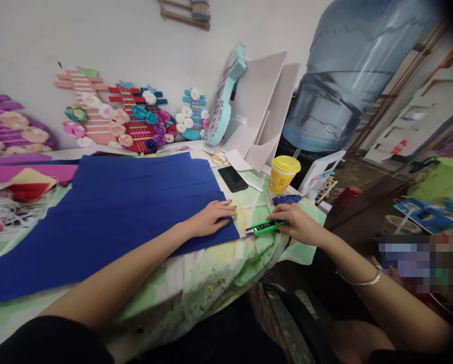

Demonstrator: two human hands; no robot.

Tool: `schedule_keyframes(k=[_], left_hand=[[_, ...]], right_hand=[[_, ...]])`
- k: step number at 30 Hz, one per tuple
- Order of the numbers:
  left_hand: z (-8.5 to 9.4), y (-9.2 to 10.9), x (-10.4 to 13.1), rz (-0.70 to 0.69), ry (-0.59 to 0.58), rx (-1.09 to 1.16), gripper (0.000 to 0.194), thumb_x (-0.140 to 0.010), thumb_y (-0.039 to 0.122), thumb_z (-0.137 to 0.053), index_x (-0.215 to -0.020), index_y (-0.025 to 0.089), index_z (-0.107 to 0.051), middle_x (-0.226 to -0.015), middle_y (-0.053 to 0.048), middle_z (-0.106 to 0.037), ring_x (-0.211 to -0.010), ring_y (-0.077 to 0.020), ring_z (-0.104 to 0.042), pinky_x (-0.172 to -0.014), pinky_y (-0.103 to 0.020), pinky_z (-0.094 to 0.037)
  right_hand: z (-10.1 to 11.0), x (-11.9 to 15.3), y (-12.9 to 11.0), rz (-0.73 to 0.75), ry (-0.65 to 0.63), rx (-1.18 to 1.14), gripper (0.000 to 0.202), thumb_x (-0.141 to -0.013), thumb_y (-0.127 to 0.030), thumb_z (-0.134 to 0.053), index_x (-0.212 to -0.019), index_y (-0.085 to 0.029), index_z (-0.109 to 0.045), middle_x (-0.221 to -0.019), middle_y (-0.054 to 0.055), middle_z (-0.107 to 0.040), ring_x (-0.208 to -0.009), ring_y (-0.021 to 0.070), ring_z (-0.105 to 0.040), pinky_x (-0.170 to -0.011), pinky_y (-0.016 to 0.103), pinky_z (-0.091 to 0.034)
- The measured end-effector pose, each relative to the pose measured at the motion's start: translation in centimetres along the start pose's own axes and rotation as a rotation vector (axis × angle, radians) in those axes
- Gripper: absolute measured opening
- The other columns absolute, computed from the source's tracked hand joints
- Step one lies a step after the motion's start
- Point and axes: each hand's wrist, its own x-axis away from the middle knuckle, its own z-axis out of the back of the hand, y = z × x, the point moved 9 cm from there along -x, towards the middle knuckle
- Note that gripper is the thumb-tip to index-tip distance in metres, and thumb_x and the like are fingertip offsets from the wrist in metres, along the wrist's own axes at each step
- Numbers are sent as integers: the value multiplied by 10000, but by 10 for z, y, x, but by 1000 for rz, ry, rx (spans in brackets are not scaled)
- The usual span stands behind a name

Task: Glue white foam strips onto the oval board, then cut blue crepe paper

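A large deep-blue sheet (135,202), creased like crepe paper or cloth, covers much of the table. My left hand (213,218) lies flat on its right end, fingers stretched out and pointing right. Just beyond that end, my right hand (296,222) is closed around a green-and-black utility knife (262,228). The knife's metal end points left, close to the sheet's right corner. Behind my right hand is a small dark-blue piece (287,199), partly covered by the fingers.
A black phone (233,179) and a yellow lidded cup (283,174) stand behind my hands. Guitar-shaped decorations with paper flowers (135,119) lean on the wall. White boards (260,101) and a big water bottle (336,91) rise at the back right. White strings (10,217) lie left.
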Motion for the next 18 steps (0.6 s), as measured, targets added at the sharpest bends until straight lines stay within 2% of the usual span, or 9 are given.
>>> schedule_keyframes(k=[5, 7, 10, 12, 15, 18], left_hand=[[27, 15, 22, 26, 19, 93, 294, -880, 221, -468, -1153, 202, -575, -1258, -87, -566, -1226, -191, -461, -1030, -398, -362], [38, 24, 41, 29, 50, 82, 271, -886, 227, -462, -1131, 200, -575, -1232, -87, -574, -1201, -190, -472, -1009, -397, -377], [53, 39, 75, 55, 165, -33, 205, -848, 281, -541, -1018, 183, -601, -1092, -96, -594, -1077, -212, -496, -933, -403, -406], [50, 52, 95, 62, 176, -131, 199, -816, 310, -589, -965, 179, -609, -993, -94, -579, -958, -210, -494, -848, -384, -426], [37, 71, 113, 67, 179, -266, 118, -858, 231, -519, -891, 176, -618, -880, -80, -561, -834, -187, -471, -753, -338, -420], [24, 73, 118, 172, 205, -320, 174, -898, 175, -422, -897, 154, -596, -830, -75, -558, -788, -181, -467, -729, -320, -422]], right_hand=[[2, 10, -2, 28, 22, -41, 348, -719, -91, -584, -1045, -186, -659, -948, 74, -603, -882, 213, -547, -781, 339, -392], [2, 13, -1, 25, 46, -41, 355, -715, -90, -583, -1048, -185, -660, -947, 75, -601, -870, 214, -546, -779, 342, -401], [0, 14, 0, 13, 70, -29, 356, -711, -87, -573, -1045, -177, -660, -950, 79, -598, -874, 223, -546, -786, 352, -408], [-1, 13, 1, 10, 79, -25, 353, -711, -83, -561, -1039, -166, -659, -956, 84, -595, -880, 226, -545, -794, 354, -412], [-2, 11, 2, 3, 86, -22, 348, -708, -92, -558, -1034, -158, -660, -958, 88, -596, -885, 230, -548, -803, 354, -418], [-2, 9, 1, -5, 82, -11, 349, -697, -97, -561, -1024, -165, -664, -951, 85, -602, -886, 233, -554, -808, 356, -420]])
